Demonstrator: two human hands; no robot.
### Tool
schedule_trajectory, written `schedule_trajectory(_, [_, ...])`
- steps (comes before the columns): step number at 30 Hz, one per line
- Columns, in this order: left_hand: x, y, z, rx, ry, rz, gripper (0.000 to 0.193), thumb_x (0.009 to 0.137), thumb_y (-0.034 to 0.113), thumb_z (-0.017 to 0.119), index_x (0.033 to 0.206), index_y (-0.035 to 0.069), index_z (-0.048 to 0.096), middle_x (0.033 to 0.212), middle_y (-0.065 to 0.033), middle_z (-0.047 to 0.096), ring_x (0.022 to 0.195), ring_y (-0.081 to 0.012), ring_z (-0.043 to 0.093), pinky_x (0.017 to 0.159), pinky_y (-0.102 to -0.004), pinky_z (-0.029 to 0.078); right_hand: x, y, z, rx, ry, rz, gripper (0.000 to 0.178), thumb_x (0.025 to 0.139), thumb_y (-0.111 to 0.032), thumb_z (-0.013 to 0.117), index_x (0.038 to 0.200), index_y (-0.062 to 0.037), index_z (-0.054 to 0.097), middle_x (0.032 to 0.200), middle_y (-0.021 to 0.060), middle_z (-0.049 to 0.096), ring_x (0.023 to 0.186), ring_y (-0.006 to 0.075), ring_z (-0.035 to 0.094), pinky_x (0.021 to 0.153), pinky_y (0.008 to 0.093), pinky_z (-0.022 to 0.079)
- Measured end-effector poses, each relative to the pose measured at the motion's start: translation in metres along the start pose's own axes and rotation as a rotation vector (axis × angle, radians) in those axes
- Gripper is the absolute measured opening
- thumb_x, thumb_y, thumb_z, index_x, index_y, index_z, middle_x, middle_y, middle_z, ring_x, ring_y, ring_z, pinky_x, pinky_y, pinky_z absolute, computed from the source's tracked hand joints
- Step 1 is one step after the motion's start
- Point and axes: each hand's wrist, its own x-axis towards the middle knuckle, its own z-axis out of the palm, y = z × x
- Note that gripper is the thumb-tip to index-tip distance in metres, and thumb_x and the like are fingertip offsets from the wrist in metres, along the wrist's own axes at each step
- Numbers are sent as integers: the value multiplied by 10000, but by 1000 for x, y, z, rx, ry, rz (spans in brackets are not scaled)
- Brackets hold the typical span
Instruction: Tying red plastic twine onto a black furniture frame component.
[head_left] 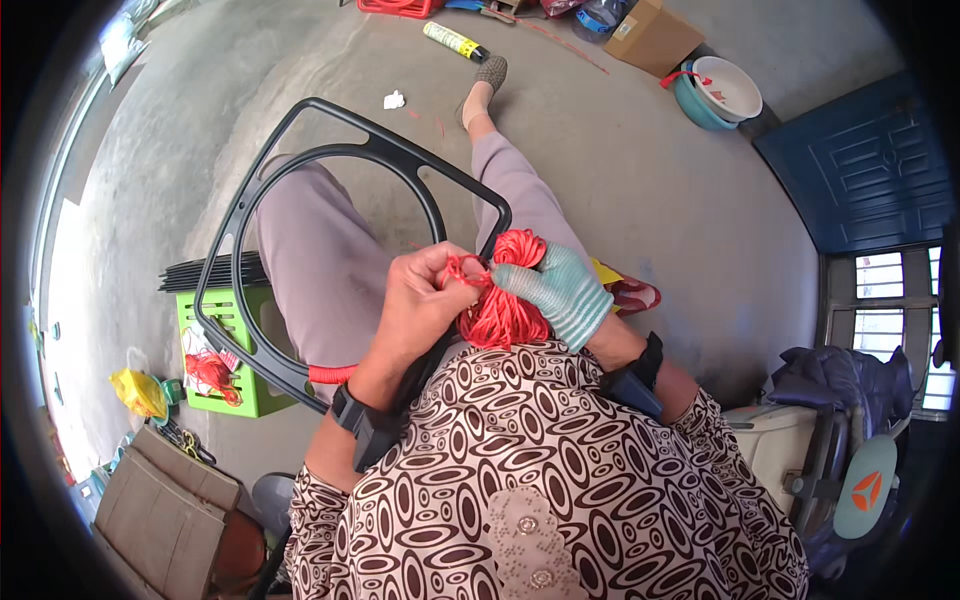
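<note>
A bundle of red cord (505,315) hangs in front of my chest, gathered at the middle. My right hand (565,290), in a pale green striped glove, is closed around it, with a looped tuft showing above the fingers. Just left of it, my bare left hand (428,295) pinches a small loop of the same cord between thumb and fingers. Across my lap leans a black frame (345,150) with an outer rim and a round inner ring. Red cord is wound tightly round its lower part (332,374), next to my left wrist.
At left stands a bright green plastic stool (262,395) with red cord and stacked black pieces on it. Beyond my foot lies a yellow-and-black can (452,40). Basins (727,90) and a cardboard box (655,38) sit far right, near a blue door (860,165).
</note>
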Motion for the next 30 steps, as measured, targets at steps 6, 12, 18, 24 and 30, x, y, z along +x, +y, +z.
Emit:
schedule_trajectory(6, [6, -8, 0, 73, 211, 35, 82, 803, -46, 529, 829, -3, 593, 634, 54, 539, 518, 15, 418, 463, -157, 311, -18, -17, 1, -316, -132, -307, 247, 786, -195, 714, 907, -16, 593, 789, 24, 612, 731, 80, 534, 681, 269, 468])
schedule_trajectory(12, [-2, 17, -1, -158, 126, -32, 179, 807, -48, 544, 978, -2, 567, 676, 33, 578, 530, 2, 457, 461, -155, 308, 3, 9, -9, 27, 83, -57, 253, 823, -219, 686, 940, -5, 620, 825, 33, 623, 763, 96, 554, 711, 272, 474])
schedule_trajectory(18, [0, -2, 3, 14, 93, 43, 88, 806, -12, 641, 890, -2, 618, 642, 88, 515, 531, 25, 392, 472, -152, 292, 12, 18, -9, -27, 111, -46, 301, 822, -249, 685, 987, -5, 620, 848, 65, 645, 762, 103, 572, 704, 273, 483])
schedule_trajectory(24, [-1, -1, 3, 22, 70, 26, 60, 811, 17, 658, 864, 5, 631, 620, 89, 523, 537, 23, 421, 480, -153, 304, -1, -9, 6, -298, 28, -166, 327, 796, -275, 712, 974, -21, 607, 817, 61, 649, 753, 122, 582, 693, 285, 484])
schedule_trajectory(30, [-1, 0, 5, -134, 78, 76, 30, 792, -1, 596, 807, 24, 594, 606, 76, 493, 455, 14, 338, 417, -167, 225, 7, 6, 1, -23, 24, -97, 248, 844, -244, 655, 938, -28, 580, 832, 11, 595, 757, 84, 532, 717, 261, 459])
